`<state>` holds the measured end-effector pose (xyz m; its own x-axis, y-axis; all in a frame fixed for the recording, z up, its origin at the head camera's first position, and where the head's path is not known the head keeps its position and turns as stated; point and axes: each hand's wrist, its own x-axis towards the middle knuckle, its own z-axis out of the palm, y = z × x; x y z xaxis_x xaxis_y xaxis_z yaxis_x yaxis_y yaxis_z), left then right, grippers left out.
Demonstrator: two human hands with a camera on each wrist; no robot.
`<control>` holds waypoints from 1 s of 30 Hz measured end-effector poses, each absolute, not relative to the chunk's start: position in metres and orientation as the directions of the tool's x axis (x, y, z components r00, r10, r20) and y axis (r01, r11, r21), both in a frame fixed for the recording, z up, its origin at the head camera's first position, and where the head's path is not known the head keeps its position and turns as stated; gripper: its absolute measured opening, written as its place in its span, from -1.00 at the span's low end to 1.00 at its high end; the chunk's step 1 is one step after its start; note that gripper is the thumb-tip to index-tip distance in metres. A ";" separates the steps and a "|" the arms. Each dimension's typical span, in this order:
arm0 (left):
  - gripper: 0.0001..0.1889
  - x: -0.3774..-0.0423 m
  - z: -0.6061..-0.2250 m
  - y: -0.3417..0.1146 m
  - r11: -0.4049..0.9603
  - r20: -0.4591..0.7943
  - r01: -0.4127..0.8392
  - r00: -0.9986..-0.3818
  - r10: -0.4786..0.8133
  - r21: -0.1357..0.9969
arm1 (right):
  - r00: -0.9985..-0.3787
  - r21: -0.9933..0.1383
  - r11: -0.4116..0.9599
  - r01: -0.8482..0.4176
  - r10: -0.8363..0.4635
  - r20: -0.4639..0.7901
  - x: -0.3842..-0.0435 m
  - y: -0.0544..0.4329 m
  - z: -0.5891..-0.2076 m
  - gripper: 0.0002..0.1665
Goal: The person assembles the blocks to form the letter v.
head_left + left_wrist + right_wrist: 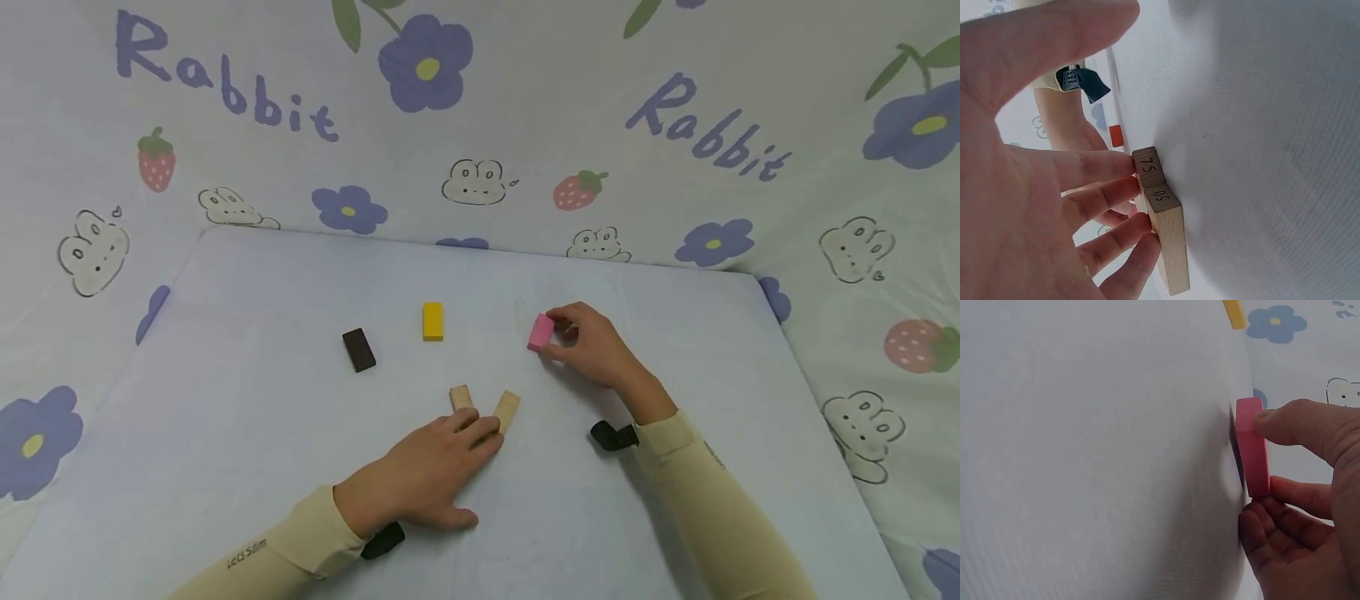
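My right hand [596,350] pinches a pink block [541,332], thumb on the near end and fingers at the far end. In the right wrist view this pink block [1252,447] stays close over the white table, with a dark shadow along it. My left hand [431,467] lies palm down, fingers stretched over two plain wooden blocks, the left one [461,397] and the right one [507,407]. In the left wrist view its fingertips touch them; the block ends read 75 [1147,164] and 50 [1164,196]. The hand partly hides both blocks in the head view.
A black block [359,350] and a yellow block [432,322] lie on the white tabletop [300,292] beyond the left hand. A small orange-red piece [1116,135] shows near the right arm in the left wrist view. A patterned cloth [525,100] hangs behind the table.
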<state>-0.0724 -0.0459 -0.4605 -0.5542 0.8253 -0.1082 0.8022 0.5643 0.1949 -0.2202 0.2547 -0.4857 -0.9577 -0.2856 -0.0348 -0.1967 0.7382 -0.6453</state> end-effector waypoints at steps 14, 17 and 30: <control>-0.01 -0.072 -0.460 -0.045 0.568 -0.113 0.804 -0.556 0.823 0.179 | -0.958 -0.617 0.752 -0.232 -0.286 0.011 -0.213 0.250 -0.479 -0.31; -0.01 -0.072 -0.460 -0.045 0.564 -0.103 0.807 -0.555 0.825 0.172 | -0.959 -0.624 0.747 -0.230 -0.283 0.015 -0.212 0.251 -0.478 -0.31; -0.04 -0.071 -0.462 -0.046 0.561 -0.093 0.811 -0.554 0.827 0.163 | -0.968 -0.641 0.742 -0.196 -0.251 0.006 -0.203 0.249 -0.476 -0.29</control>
<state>-0.0713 -0.0459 -0.4616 -0.5539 0.8274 -0.0926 0.8113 0.5613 0.1633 -0.2026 0.2486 -0.4758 -0.9679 -0.2513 0.0055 -0.1964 0.7424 -0.6405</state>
